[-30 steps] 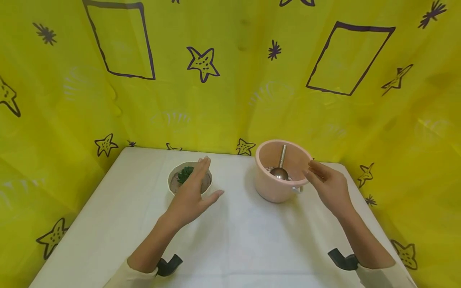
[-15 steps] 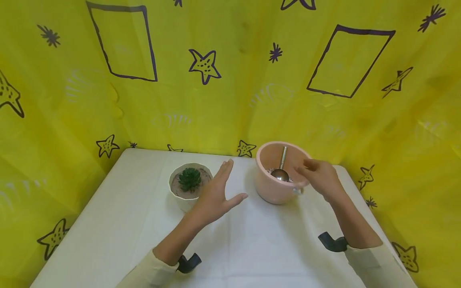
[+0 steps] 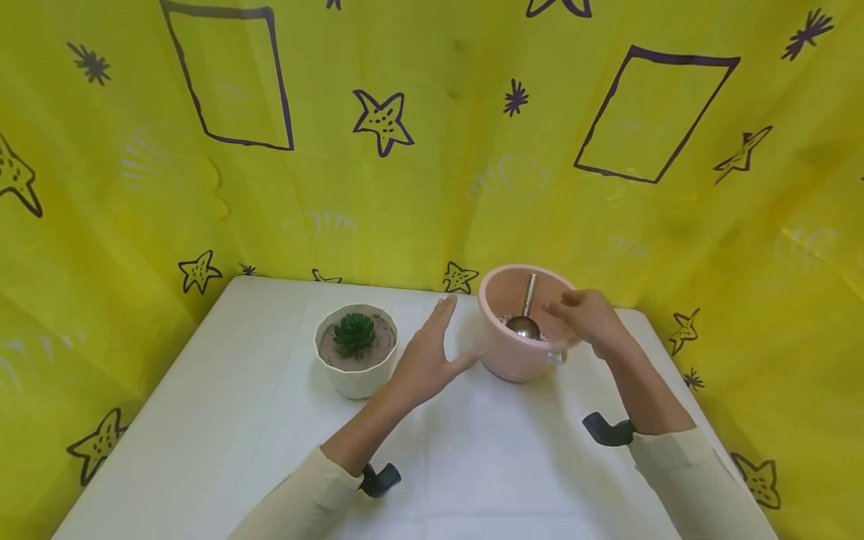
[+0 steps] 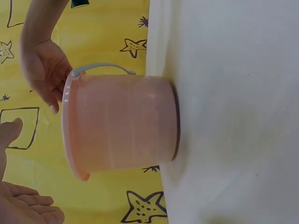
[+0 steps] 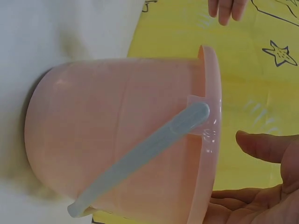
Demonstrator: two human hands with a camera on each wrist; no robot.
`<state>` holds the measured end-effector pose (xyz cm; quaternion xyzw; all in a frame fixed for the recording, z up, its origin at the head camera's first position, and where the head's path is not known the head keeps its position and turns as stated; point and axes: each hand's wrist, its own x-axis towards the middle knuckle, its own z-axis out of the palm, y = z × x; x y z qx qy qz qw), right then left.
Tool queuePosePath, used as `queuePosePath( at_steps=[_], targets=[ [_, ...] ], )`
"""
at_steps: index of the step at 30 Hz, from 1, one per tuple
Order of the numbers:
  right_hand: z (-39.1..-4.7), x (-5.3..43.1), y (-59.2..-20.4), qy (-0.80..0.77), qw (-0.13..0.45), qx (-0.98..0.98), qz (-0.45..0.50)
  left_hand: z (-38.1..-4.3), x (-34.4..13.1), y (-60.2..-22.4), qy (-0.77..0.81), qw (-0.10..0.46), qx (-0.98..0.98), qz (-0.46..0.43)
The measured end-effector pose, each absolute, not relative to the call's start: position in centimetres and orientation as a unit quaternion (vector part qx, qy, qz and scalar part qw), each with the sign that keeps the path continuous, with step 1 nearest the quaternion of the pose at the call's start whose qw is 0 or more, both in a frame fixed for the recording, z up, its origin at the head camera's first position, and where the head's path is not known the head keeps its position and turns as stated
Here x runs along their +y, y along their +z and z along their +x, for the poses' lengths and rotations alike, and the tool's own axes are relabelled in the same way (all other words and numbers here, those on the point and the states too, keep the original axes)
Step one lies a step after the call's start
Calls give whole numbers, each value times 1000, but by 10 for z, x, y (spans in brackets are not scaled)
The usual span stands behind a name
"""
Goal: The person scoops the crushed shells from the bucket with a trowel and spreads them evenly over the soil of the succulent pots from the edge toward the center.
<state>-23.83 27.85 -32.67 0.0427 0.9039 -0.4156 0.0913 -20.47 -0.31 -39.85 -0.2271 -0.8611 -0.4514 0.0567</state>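
Our left hand (image 3: 427, 364) spreads wide beside the pink plastic bucket (image 3: 513, 358) standing upright on the white table (image 3: 209, 420); our right hand (image 3: 590, 322), thumb and fingers parted, is at its right rim (image 5: 211, 154), gripping nothing. We judge the bucket light, smooth and slightly flexible, best held level by opposite rim sides, lest the metal scoop (image 3: 523, 327) inside slide.
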Motion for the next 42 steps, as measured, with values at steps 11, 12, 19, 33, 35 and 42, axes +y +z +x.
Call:
queuePosePath(
  at_steps=[11, 12, 19, 33, 35, 42],
  targets=[
    [-256, 276, -331, -408, 117, 903, 59, -218, 20, -403, -470, 33, -860, -197],
    [-257, 276, -331, -412, 121, 901, 61, -219, 22, -403, -470, 31, -861, -193],
    [-268, 274, -336, -440, 130, 887, 63, -228, 28, -411, -461, 24, -868, -183],
    [-285, 277, -344, -449, 141, 881, 57, -234, 36, -416, -472, 26, -862, -184],
    [-288, 277, -346, -465, 141, 872, 61, -234, 38, -416, -473, 28, -861, -184],
    [-296, 278, -354, -522, 139, 838, 79, -235, 45, -417, -483, 21, -856, -182]
  ],
)
